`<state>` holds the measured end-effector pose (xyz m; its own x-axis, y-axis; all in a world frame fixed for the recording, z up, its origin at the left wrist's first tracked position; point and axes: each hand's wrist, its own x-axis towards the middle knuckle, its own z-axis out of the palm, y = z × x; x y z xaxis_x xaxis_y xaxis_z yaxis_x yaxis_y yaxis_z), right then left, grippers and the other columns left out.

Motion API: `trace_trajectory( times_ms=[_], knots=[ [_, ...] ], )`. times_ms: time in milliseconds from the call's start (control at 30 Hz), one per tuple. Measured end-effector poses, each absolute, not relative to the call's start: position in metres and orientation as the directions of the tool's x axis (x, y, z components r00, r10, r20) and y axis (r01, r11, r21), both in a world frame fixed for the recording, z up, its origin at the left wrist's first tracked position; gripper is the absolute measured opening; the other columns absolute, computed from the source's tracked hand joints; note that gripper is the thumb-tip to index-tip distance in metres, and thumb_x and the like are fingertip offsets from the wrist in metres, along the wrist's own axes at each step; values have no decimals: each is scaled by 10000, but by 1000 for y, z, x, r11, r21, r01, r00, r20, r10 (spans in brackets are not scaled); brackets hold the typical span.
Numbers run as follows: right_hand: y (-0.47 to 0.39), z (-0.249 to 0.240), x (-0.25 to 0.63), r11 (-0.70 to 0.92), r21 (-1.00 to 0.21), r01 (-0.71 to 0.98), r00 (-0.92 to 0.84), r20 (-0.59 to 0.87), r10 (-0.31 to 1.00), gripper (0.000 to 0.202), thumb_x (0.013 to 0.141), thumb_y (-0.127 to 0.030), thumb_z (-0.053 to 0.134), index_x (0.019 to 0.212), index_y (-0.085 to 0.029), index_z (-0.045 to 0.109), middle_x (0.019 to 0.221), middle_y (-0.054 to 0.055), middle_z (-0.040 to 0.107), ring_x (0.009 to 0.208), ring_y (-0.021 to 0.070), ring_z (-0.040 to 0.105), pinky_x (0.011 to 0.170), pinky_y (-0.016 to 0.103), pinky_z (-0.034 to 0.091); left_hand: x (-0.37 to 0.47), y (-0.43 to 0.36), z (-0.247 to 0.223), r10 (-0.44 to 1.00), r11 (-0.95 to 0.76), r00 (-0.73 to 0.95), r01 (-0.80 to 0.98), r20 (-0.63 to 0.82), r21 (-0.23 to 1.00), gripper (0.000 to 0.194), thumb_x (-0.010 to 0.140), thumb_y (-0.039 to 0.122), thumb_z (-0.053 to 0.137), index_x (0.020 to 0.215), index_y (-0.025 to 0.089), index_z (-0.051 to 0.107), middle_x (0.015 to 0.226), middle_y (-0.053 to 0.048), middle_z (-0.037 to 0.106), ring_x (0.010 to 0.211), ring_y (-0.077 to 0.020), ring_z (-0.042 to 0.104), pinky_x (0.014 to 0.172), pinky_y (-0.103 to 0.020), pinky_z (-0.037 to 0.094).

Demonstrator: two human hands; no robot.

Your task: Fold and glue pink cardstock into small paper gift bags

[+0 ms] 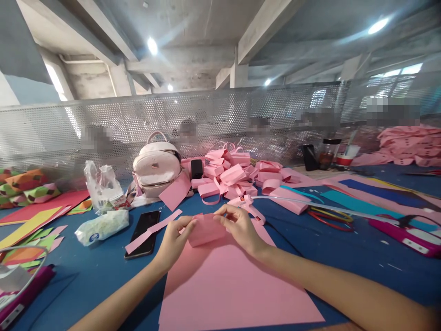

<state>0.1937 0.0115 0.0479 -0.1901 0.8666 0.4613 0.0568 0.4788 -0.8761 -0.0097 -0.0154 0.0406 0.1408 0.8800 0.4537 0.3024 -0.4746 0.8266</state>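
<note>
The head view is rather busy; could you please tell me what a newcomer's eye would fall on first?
Probably the middle, where the left hand and right hand hold a small pink piece above a large pink sheet. Next, perhaps, the heap of folded pink pieces behind them, bright against the blue table, with a pale backpack standing to its left.

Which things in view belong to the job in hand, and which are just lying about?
Likely the job's:
folded pink piece, in left hand and right hand
large pink sheet beneath
pink glue gun
pile of folded pink pieces

Likely just lying about:
pale backpack
black phone
clear plastic bag
soft packet
</note>
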Motion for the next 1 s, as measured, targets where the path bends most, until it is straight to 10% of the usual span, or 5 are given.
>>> trace_trajectory(
  times_ms=[367,500,767,1000],
  knots=[
    [26,44,200,475,-879,32,-187,462,867,257,811,-442,732,702,-214,685,717,9,648,682,177,569,626,290,423,-12,-11,30,902,-425,140,118,409,897,536,951,545,549,578,160,560,574,24,493,587,-133,423,586,-252,332],
    [28,46,202,481,-877,-8,-202,473,858,266,831,-472,718,767,-217,681,759,4,625,740,186,556,675,291,420,-18,-4,29,914,-385,140,-1,381,923,497,1017,541,407,1014,174,742,1054,-82,732,994,-254,639,905,-340,458],
    [15,48,202,409,-895,-181,-284,445,849,275,923,-509,595,861,-241,604,902,12,568,896,203,560,838,306,468,-18,1,14,810,-199,530,-157,253,967,944,749,747,680,1528,296,397,1595,-150,378,1441,-394,369,1126,-548,358],
    [10,45,199,322,-896,-307,-315,414,854,261,893,-497,605,818,-250,563,970,21,571,931,213,552,861,320,456,-12,-1,14,699,-92,691,-166,182,982,1028,673,430,907,1536,327,359,1548,-137,433,1369,-362,461,1138,-524,334]
  ],
)
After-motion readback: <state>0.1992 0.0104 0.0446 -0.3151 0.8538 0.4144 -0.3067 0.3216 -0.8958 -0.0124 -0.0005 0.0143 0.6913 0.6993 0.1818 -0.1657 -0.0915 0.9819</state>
